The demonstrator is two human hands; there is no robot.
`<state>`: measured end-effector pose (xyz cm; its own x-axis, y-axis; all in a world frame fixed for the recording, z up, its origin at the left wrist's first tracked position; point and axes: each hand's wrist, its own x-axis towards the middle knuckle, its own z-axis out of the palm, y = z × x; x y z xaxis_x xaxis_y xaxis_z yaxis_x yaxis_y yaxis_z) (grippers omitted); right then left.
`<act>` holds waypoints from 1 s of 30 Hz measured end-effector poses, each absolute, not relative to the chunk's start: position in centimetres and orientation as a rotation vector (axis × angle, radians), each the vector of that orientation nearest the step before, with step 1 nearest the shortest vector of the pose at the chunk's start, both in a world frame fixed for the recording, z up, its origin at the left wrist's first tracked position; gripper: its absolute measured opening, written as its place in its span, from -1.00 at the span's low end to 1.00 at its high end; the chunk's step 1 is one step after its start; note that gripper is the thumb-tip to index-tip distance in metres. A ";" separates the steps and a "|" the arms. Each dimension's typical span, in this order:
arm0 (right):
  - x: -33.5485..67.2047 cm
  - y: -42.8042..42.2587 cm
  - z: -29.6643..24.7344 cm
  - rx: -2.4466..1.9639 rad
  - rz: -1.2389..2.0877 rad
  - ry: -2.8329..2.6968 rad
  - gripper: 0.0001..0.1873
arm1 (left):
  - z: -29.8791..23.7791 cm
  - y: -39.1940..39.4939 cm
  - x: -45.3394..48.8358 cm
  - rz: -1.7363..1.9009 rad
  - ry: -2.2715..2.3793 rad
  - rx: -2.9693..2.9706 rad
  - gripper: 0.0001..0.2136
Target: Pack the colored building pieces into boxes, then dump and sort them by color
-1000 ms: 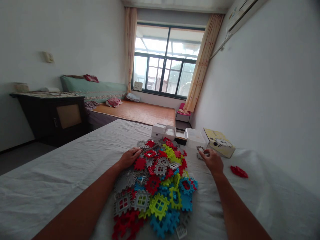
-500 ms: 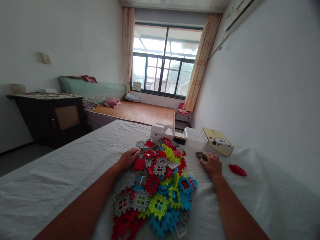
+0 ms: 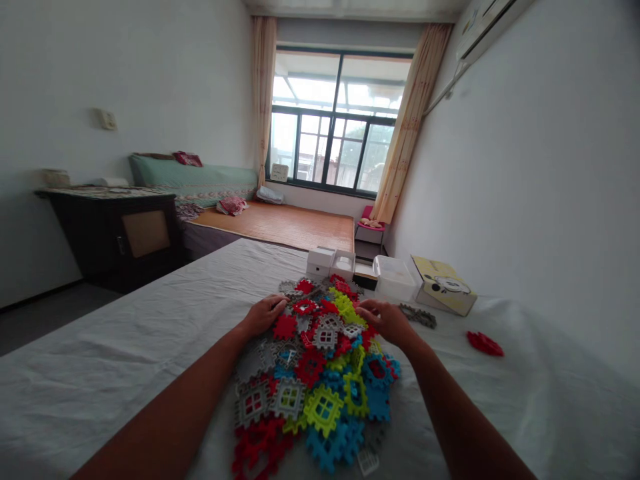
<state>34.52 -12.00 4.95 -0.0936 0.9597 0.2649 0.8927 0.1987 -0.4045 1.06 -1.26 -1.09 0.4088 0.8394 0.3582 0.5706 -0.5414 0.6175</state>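
Note:
A heap of flat, notched plastic building pieces (image 3: 311,367) in red, grey, lime green, blue and white lies on the cloth in front of me. At the heap's upper left edge rests my left hand (image 3: 264,316), fingers bent and close together; whatever is under the fingertips is hidden. My right hand (image 3: 389,321) reaches over the heap's upper right side, its fingers stretched towards lime green pieces (image 3: 345,308) and red ones. Just right of that hand, a grey notched piece (image 3: 421,316) lies on the cloth. Farther right is a separate red piece (image 3: 485,343).
Behind the heap stand white boxes (image 3: 320,261), a clear plastic container (image 3: 394,277) and a yellow box (image 3: 445,285). White cloth (image 3: 190,300) covers the surface. A wall (image 3: 540,200) rises on the right; a bed (image 3: 295,223) and a dark cabinet (image 3: 105,233) are beyond.
My right hand has let go of the grey piece on the right and moved left to the heap. My left hand stays at the heap's edge. The view has shifted slightly.

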 end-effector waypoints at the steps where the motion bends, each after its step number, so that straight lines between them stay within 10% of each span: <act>1: 33.6 -12.4 5.3 -1.754 0.233 -2.079 -0.52 | -1.2 -1.2 1.0 0.917 1.201 2.272 -0.52; 15: 36.8 -13.0 6.9 -2.003 0.082 -1.981 -0.59 | -1.0 -1.2 1.0 0.897 1.204 2.298 -0.54; 30: 49.9 -12.9 -2.9 -2.456 -0.243 -1.101 -0.41 | -1.1 -1.1 1.0 0.924 1.211 2.311 -0.56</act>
<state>49.87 -12.91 -2.93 0.6685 0.6670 0.3290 0.7435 -0.5888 -0.3170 0.99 -1.12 -1.15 0.4154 0.8271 0.3785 0.5835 -0.5615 0.5867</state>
